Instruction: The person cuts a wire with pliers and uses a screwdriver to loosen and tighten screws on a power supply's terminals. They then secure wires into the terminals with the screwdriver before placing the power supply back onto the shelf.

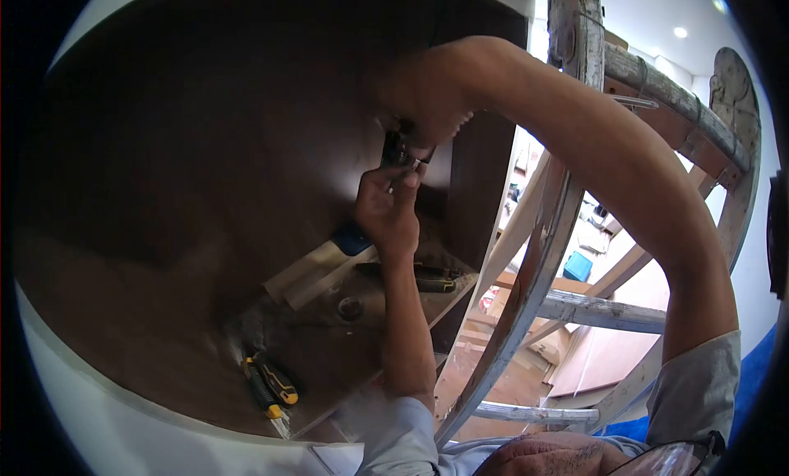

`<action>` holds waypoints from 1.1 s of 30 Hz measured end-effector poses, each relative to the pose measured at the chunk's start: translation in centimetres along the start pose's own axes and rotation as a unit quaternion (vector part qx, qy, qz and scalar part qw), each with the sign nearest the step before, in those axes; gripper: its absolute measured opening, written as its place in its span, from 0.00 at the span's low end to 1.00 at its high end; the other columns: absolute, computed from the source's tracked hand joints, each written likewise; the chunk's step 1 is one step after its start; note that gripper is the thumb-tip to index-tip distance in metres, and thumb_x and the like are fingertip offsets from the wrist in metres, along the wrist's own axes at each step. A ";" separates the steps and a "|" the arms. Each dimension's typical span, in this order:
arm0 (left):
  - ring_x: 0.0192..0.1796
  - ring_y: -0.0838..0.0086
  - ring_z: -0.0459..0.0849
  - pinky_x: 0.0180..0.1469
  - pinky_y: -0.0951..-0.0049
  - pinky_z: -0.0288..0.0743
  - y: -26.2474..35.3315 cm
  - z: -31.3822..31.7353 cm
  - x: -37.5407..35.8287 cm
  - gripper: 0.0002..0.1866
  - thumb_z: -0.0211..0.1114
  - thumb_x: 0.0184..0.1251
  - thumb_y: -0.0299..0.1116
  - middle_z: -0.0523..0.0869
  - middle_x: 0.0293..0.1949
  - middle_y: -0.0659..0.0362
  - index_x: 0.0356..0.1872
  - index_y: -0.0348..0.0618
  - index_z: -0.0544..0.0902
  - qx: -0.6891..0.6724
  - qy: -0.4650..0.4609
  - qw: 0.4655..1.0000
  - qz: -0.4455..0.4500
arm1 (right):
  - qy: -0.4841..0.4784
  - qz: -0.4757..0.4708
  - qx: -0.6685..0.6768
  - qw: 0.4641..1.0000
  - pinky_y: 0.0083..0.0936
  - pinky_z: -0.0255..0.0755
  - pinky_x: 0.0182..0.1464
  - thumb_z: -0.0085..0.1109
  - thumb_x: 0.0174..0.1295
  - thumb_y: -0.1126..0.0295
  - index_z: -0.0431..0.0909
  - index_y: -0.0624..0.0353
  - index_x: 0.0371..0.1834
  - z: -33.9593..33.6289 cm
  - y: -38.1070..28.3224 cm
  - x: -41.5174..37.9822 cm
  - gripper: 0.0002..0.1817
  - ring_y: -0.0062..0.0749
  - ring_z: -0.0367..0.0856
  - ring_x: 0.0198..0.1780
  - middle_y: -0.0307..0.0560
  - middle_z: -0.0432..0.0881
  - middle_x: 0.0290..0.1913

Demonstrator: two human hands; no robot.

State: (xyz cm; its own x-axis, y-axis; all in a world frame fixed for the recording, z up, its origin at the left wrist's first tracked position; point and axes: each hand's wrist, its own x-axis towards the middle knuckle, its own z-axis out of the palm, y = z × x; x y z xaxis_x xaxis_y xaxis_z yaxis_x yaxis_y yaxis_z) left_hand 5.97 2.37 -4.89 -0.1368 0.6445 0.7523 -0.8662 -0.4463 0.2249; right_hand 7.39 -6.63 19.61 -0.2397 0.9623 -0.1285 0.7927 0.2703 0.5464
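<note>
Inside a dark brown cabinet, my left hand [389,206] is raised with its fingers pinched at a small dark and metallic piece [398,151] near the side panel. Just above it, my right hand [431,106] reaches in from the right, bent at the wrist and blurred, with its fingers curled at the same spot. What it holds is hidden in shadow. Below my left hand lie a pale wooden strip [306,272] with a blue end piece [352,239] and a black-and-yellow handled tool [436,279]. Pliers [271,385] with black-and-yellow handles rest lower left.
A worn ladder [526,311] stands on the right, close beside my right arm. The cabinet's side panel [485,159] borders the opening. A round dark ring or hole [349,309] shows on the cabinet board. Beyond the ladder are boxes and a blue item [578,266].
</note>
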 end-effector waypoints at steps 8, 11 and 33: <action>0.48 0.68 0.88 0.61 0.59 0.86 -0.7 -0.7 0.1 0.12 0.76 0.66 0.27 0.87 0.43 0.52 0.42 0.32 0.80 0.079 -0.008 0.996 0.030 | -0.034 0.038 -0.177 0.983 0.46 0.81 0.60 0.76 0.48 0.72 0.77 0.52 0.64 2.3 0.4 1.8 0.36 0.49 0.80 0.65 0.57 0.79 0.63; 0.46 0.73 0.87 0.53 0.70 0.85 0.4 -0.4 0.5 0.12 0.77 0.65 0.29 0.87 0.40 0.55 0.41 0.34 0.83 0.147 0.020 0.988 0.052 | -0.001 0.011 -0.187 0.982 0.45 0.81 0.61 0.79 0.47 0.70 0.78 0.52 0.63 2.3 0.6 2.5 0.35 0.50 0.81 0.64 0.54 0.80 0.62; 0.53 0.66 0.88 0.64 0.45 0.83 4.4 -4.4 8.5 0.14 0.71 0.63 0.18 0.88 0.45 0.55 0.48 0.42 0.80 -0.039 -0.108 0.981 -0.155 | 0.177 0.008 -0.155 0.972 0.41 0.85 0.55 0.73 0.58 0.64 0.89 0.54 0.45 1.6 -0.3 1.6 0.14 0.49 0.88 0.54 0.49 0.88 0.49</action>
State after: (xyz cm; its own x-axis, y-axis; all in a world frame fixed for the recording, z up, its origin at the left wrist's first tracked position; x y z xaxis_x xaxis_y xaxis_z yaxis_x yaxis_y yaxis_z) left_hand -1.14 8.64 -0.26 0.2371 0.5914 0.7708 -0.8849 -0.1959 0.4225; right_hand 7.70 -5.12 17.93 -0.4500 0.8810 0.1459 0.6046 0.1804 0.7758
